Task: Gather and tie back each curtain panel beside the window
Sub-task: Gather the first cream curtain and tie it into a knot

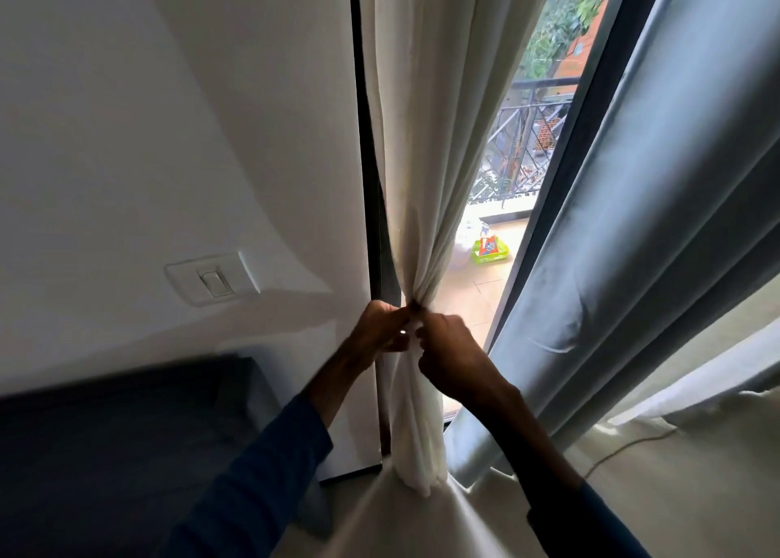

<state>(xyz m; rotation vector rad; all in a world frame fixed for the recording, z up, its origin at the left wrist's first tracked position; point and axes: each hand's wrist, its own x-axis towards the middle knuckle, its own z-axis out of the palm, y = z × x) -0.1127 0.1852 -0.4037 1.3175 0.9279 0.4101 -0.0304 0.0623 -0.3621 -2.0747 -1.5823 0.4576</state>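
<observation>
A cream curtain panel (426,143) hangs beside the window's dark frame (370,203) and is bunched into a narrow waist at mid-height. My left hand (382,327) and my right hand (447,352) meet at that waist, fingers curled and pinching the gathered cloth at a small dark tie (415,304). The tie itself is mostly hidden by my fingers. Below my hands the cream cloth drops in a tight bundle (415,443) to the floor. A grey-blue curtain panel (658,236) hangs loose on the right.
A white wall with a light switch (213,279) lies to the left, and a dark sofa (114,443) sits under it. Through the glass I see a balcony railing (519,143) and a green basket (489,251). Pale cloth (683,443) lies at lower right.
</observation>
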